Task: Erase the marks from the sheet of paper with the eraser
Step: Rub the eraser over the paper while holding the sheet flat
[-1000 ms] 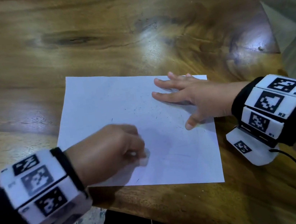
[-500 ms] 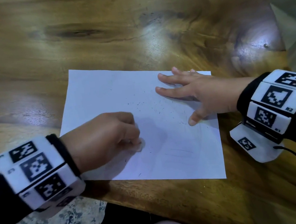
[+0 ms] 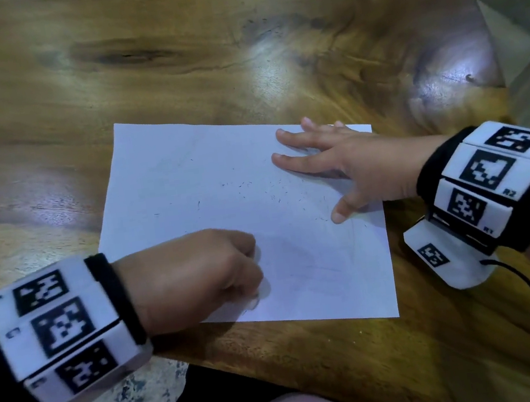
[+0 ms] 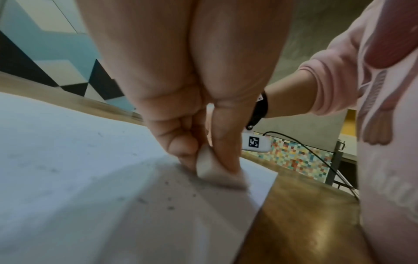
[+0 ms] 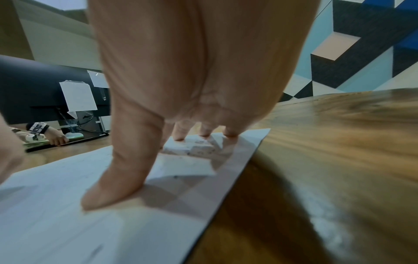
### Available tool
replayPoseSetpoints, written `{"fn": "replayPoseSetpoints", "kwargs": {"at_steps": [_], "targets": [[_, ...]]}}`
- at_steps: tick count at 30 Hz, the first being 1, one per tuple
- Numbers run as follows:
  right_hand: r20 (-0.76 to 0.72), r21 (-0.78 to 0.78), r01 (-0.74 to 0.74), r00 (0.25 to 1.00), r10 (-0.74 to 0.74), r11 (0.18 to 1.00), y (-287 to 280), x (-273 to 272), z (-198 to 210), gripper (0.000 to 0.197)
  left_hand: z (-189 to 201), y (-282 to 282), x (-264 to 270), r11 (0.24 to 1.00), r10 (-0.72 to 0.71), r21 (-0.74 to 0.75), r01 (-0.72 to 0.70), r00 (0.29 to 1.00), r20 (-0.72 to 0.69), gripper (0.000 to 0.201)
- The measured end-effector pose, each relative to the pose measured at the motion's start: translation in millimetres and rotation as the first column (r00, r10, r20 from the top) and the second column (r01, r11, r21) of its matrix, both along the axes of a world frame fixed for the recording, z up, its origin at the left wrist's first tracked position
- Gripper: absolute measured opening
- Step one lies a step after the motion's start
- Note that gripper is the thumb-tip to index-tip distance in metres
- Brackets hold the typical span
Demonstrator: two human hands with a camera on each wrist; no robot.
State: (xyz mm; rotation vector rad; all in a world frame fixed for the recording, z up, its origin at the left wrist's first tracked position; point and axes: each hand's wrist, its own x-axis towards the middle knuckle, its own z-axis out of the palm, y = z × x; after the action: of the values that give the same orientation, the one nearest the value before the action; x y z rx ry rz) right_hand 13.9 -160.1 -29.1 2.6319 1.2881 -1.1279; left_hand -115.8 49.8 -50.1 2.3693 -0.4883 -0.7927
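Rubbing near the front edge of the paper (image 3: 194,189): left hand (image 3: 193,277) pinches the eraser (image 4: 207,165), pressed on the sheet. Right hand (image 3: 353,169) lies flat, fingers spread, pinning the far right corner on the table (image 3: 171,61). Risk: front edge is unpinned; a hard stroke there could buckle or tear it. Crumbs (image 3: 255,188) may smear.

The left hand (image 3: 196,277) has dragged the eraser (image 4: 209,165) back toward the sheet's (image 3: 207,181) near edge.
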Motion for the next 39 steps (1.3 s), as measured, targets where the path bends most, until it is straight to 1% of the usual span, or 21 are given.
{"fn": "replayPoseSetpoints", "kwargs": {"at_steps": [1,2,3,5,7,8,11,13,15,17,20,21,23,24,25,27,28,31,34,36,39], "targets": [[0.000,-0.002,-0.001,1.000,0.001,1.000,-0.1,0.3,0.6,0.099,0.1,3.2,-1.0,0.998,0.030,-0.051,-0.031,0.999,-0.018,0.010],[-0.001,-0.003,-0.001,1.000,0.001,1.000,0.1,0.5,0.7,0.100,0.5,5.4,1.9,0.995,-0.015,-0.094,0.018,0.999,0.032,0.009],[-0.003,-0.002,-0.001,1.000,0.001,1.000,0.3,0.6,0.7,0.100,6.5,1.5,9.3,0.996,-0.019,-0.087,0.026,0.997,0.078,0.006],[-0.005,0.001,0.000,1.000,0.000,1.000,0.5,-0.1,-0.2,0.100,18.2,-4.8,20.5,0.989,-0.137,-0.025,0.144,0.974,0.182,0.007],[-0.009,0.005,0.002,1.000,-0.002,1.000,0.5,0.1,-0.1,0.099,20.7,-6.3,25.7,0.995,-0.089,-0.032,0.096,0.981,0.171,0.011],[-0.010,0.006,0.004,1.000,-0.004,1.000,0.0,0.3,0.4,0.100,21.3,-6.9,23.2,0.998,-0.038,-0.047,0.044,0.991,0.127,0.011],[-0.007,0.007,0.002,1.000,-0.002,1.000,-1.0,1.1,0.8,0.100,15.9,6.2,10.0,0.994,-0.110,-0.026,0.109,0.994,-0.024,0.016],[-0.008,0.018,0.003,1.000,-0.003,1.000,-1.3,0.9,-0.8,0.100,21.3,4.5,15.6,0.988,-0.146,-0.035,0.148,0.988,0.052,0.012],[-0.013,0.035,0.010,1.000,-0.009,0.999,-1.5,0.7,-3.7,0.101,26.9,-7.9,28.3,0.977,-0.213,0.017,0.213,0.965,0.154,0.009],[-0.014,0.053,0.016,1.000,-0.015,0.998,-1.5,0.5,-5.9,0.102,29.3,-27.4,45.7,0.989,-0.147,0.044,0.141,0.964,0.222,0.019],[-0.010,0.077,0.025,1.000,-0.025,0.997,-2.5,0.7,-7.0,0.102,26.4,-47.5,54.6,0.998,-0.050,-0.009,0.055,0.958,0.283,0.025],[-0.011,0.080,0.025,1.000,-0.025,0.996,-2.9,1.0,-6.8,0.102,22.5,-49.1,51.5,0.998,-0.065,-0.005,0.069,0.962,0.267,0.024],[-0.016,0.076,0.021,1.000,-0.020,0.997,-3.5,1.5,-6.5,0.101,5.4,-43.2,38.6,0.993,-0.108,0.060,0.103,0.990,0.086,0.018],[-0.015,0.069,0.019,1.000,-0.018,0.997,-3.8,2.1,-6.1,0.101,-3.7,-38.1,32.0,0.981,-0.169,0.099,0.165,0.985,0.029,0.015],[-0.014,0.059,0.014,1.000,-0.013,0.998,-3.6,2.0,-5.9,0.101,-6.7,-33.8,26.3,0.959,-0.257,0.130,0.252,0.966,0.017,0.014],[-0.008,0.046,0.008,1.000,-0.007,0.999,-2.8,1.6,-5.7,0.101,-1.0,-33.5,28.3,0.959,-0.264,0.099,0.265,0.964,-0.015,0.012],[-0.005,0.048,0.008,1.000,-0.007,0.999,-2.3,1.5,-5.7,0.101,1.5,-36.9,36.5,0.971,-0.229,0.066,0.230,0.973,-0.019,0.012],[-0.002,0.073,0.016,1.000,-0.016,0.997,-1.4,1.3,-6.0,0.100,18.4,-59.7,66.1,0.990,-0.143,0.027,0.141,0.971,0.193,0.010],[-0.005,0.087,0.015,1.000,-0.015,0.996,-1.9,2.0,-6.1,0.100,17.6,-69.8,67.3,0.994,-0.102,-0.017,0.109,0.962,0.254,0.010],[-0.012,0.077,0.016,1.000,-0.015,0.997,-2.7,2.1,-6.4,0.101,13.9,-59.0,48.4,0.983,-0.172,-0.017,0.183,0.948,0.267,0.019],[0.000,0.049,0.001,1.000,-0.001,0.999,-3.0,2.2,-5.0,0.101,17.1,-47.2,25.7,0.958,-0.280,0.001,0.286,0.937,0.210,0.026]]}}
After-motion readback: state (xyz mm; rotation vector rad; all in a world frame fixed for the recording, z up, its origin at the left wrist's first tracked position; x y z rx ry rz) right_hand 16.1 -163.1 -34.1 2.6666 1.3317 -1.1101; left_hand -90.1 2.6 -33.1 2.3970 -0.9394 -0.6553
